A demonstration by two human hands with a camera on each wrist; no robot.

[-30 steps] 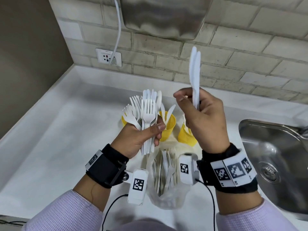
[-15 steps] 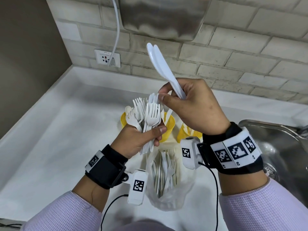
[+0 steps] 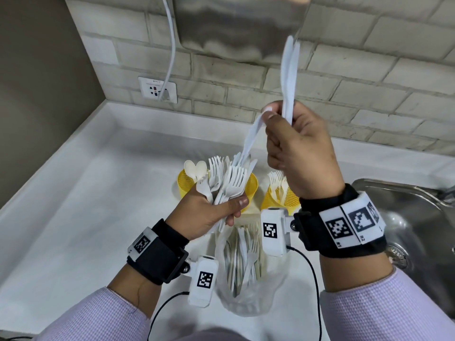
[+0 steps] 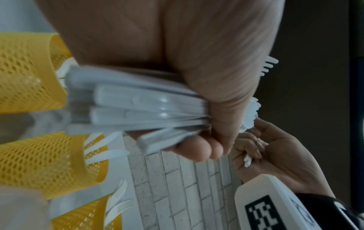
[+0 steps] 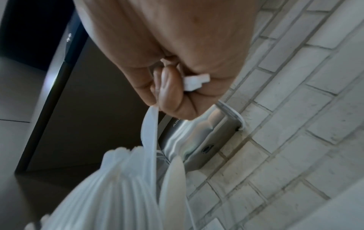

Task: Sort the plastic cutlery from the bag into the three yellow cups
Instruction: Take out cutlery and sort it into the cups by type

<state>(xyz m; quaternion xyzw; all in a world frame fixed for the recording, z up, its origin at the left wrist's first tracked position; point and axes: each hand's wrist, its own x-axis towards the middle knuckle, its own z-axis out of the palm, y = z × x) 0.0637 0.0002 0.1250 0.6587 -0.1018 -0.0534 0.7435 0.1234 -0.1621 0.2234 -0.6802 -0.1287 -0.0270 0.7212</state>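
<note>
My left hand grips a fanned bundle of white plastic forks and spoons above the yellow cups; their handles fill the left wrist view. My right hand is higher, to the right. It holds two white knives upright and pinches a third knife whose lower end is among the bundle's fork heads. Three yellow mesh cups stand behind the hands: the left cup holds spoons, the middle cup is mostly hidden, the right cup holds forks. The clear bag of cutlery lies in front.
A steel sink lies at the right of the white counter. On the brick wall hang a steel dispenser and a socket with a white cable. A brown wall closes the left side.
My right hand dipped left to the bundle with its knives tilted. It has now risen to the right with them upright, drawing a third knife out. My left hand stayed put.
</note>
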